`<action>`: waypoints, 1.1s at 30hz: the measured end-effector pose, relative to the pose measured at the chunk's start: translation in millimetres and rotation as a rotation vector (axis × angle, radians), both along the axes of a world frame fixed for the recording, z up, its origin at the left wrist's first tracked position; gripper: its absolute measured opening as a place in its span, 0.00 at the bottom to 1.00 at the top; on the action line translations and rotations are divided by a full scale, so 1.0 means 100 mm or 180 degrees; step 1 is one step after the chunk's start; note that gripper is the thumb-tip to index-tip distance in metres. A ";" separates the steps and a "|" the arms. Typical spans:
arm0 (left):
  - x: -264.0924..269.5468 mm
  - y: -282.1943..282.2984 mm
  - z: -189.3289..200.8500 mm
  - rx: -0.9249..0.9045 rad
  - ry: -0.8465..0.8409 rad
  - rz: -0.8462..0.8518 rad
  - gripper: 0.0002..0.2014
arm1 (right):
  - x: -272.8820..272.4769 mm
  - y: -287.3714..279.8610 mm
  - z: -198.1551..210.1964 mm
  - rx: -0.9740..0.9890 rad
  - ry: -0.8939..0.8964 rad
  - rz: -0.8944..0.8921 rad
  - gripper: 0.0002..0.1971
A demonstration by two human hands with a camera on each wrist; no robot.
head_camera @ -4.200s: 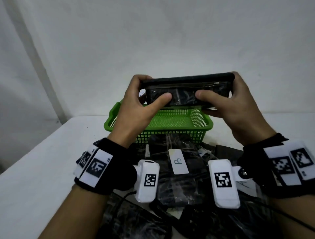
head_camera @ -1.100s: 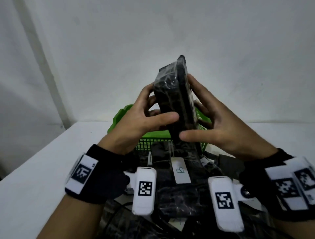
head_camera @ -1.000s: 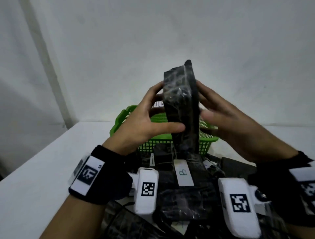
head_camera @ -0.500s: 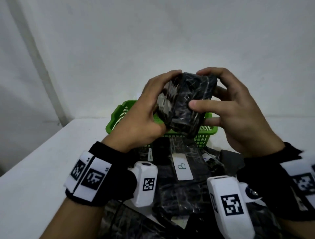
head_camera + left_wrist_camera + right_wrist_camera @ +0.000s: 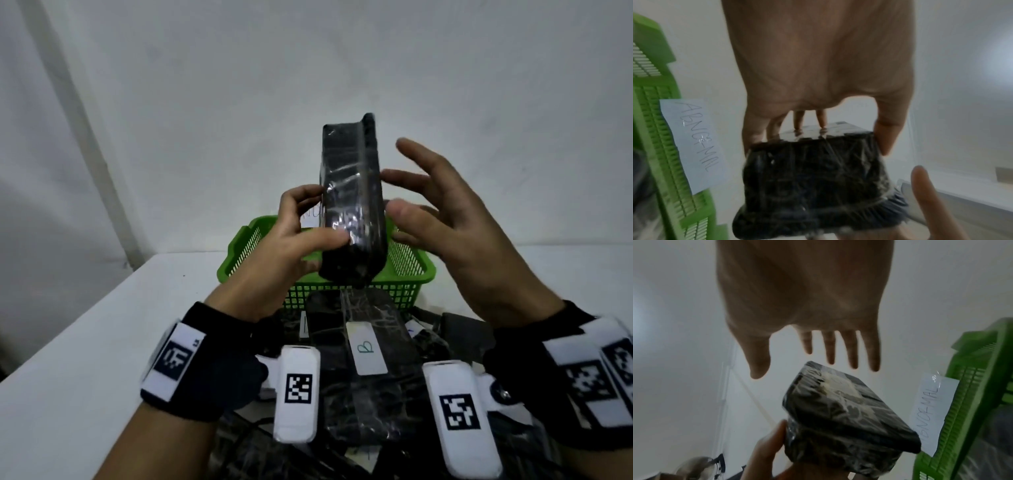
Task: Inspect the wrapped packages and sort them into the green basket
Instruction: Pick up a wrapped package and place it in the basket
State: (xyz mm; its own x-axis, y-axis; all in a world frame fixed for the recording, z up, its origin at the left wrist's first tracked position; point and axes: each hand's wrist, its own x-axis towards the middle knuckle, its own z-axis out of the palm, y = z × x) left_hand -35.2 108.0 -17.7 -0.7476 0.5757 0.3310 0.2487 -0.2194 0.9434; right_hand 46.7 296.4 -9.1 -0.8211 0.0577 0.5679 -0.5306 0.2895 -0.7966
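So I've got the wrapped package (image 5: 352,205) stood up on end above the green basket (image 5: 407,274), a chunky black rectangular block under crinkly, shiny clear film that catches the light in streaks. My left hand (image 5: 291,246) has it: thumb curled across the near face, fingers pressed on the far one, and in the left wrist view the fingertips (image 5: 822,123) mirror in the glossy film. My right hand (image 5: 455,222) is just beside it with straight, spread fingers, gripping nothing; from the right wrist view there's a clear gap between those fingers and the package. The basket is bright plastic mesh with a solid rim, and there's a white paper label (image 5: 694,146) on its wall with handwriting that looks like ABNORMAL. Closer to me, more black film-wrapped packages (image 5: 363,394) are piled on the white table (image 5: 85,359), the top one carrying a small white tag (image 5: 366,347) with a scribble.
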 end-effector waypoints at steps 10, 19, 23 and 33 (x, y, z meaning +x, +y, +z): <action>0.12 0.07 -0.01 -0.0160 0.0576 -0.0538 0.32 | -0.08 0.05 -0.06 -0.0566 -0.0542 0.0157 0.54; 0.13 -0.03 0.07 -0.0827 0.1744 0.0094 0.48 | 0.03 0.10 0.04 -0.1248 -0.0286 0.1474 0.54; 0.11 0.05 0.04 -0.0899 0.2450 0.0489 0.52 | 0.12 0.07 0.10 -0.0990 0.0003 0.1308 0.39; 0.06 -0.01 0.01 -0.0892 0.2499 0.0747 0.47 | 0.05 -0.07 0.04 0.0015 0.0717 0.0229 0.27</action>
